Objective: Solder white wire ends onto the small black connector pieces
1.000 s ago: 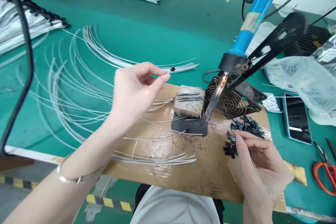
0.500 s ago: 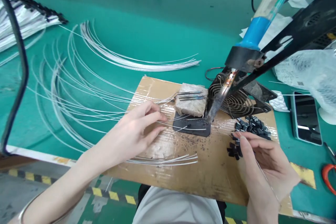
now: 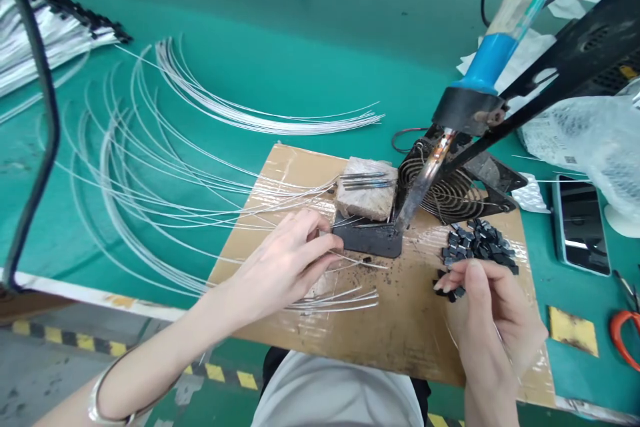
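My left hand (image 3: 297,257) is closed, thumb and fingers pinching thin white wires, one of which has its free end (image 3: 367,263) pointing right, just below the black pad (image 3: 367,243). On that pad rests a pale block (image 3: 367,203) with dark grooves on top. My right hand (image 3: 493,313) is also closed, a thin silvery strand of solder wire (image 3: 500,333) running through it. Its fingertips are beside small black plastic parts (image 3: 480,243). A blue-handled soldering iron (image 3: 480,60) hangs in a stand, its metal tip angled down beside the block.
A black fan (image 3: 450,190) lies behind the iron tip. Bundled white wires (image 3: 250,119) curve across the green table. Cardboard (image 3: 390,333) covers the work spot. On the right are a phone (image 3: 583,223), a yellow sponge (image 3: 573,330) and red-handled scissors (image 3: 623,340).
My left hand has moved right and slightly down, bringing the wire's end off the pad to below it. My right hand has shifted a little left and down, still with the solder wire.
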A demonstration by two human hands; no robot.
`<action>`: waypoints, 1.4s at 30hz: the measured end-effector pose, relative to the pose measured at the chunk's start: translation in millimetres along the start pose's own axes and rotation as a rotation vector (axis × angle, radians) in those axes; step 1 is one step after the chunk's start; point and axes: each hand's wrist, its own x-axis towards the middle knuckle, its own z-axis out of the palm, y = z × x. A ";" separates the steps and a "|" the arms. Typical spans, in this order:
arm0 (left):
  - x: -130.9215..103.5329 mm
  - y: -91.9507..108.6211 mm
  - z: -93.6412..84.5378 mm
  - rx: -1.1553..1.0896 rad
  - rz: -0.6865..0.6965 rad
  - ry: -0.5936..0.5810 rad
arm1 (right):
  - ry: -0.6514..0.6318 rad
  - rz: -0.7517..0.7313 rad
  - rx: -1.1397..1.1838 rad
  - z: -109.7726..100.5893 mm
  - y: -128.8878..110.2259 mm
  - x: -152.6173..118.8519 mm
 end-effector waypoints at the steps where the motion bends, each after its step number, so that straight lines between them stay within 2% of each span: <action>1: 1.3 0.5 0.4 0.017 0.010 0.005 | -0.009 -0.002 -0.010 -0.1 -0.2 -0.4; 5: 5.3 6.0 -0.3 0.034 0.008 0.020 | -0.037 -0.025 -0.015 -0.5 -1.2 -2.2; 10: 0.5 11.6 0.1 0.027 -0.052 0.151 | -0.074 -0.047 -0.015 -1.6 1.0 -3.5; 15: -7.0 11.2 1.3 -0.085 -0.073 0.074 | -0.123 -0.089 -0.015 -1.7 4.1 -2.9; 19: -5.4 11.2 1.2 -0.164 -0.084 0.151 | -0.142 -0.108 -0.017 -0.5 4.6 -3.8; 23: -3.2 13.5 0.5 -0.181 -0.082 0.144 | -0.222 -0.135 -0.060 3.8 0.8 -9.7; 29: -5.0 17.3 -0.7 -0.193 -0.082 0.123 | -0.409 -0.248 -0.039 20.1 -12.7 -22.0; 37: -5.2 19.3 2.4 -0.228 -0.066 0.127 | -0.417 -0.574 -0.234 32.0 -21.1 -35.2; 42: -6.1 20.4 0.8 -0.099 -0.079 0.170 | -0.460 -0.529 -0.174 23.9 -20.8 -36.1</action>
